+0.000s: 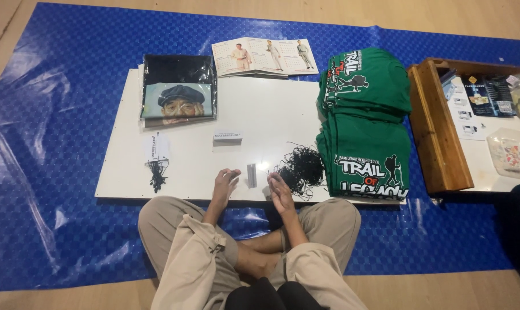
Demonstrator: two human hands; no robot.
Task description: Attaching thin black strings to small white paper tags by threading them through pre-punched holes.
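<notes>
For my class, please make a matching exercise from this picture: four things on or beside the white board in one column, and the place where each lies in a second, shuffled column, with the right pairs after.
Things
1. Folded green shirts
2. Tangle of black strings
3. Dark garment in a clear bag
4. Wooden tray

Places
A. Far left corner of the white board
B. On the blue mat, right of the shirts
C. Right end of the board, stacked
D. Just beyond the right hand

Pairs: 1-C, 2-D, 3-A, 4-B
</notes>
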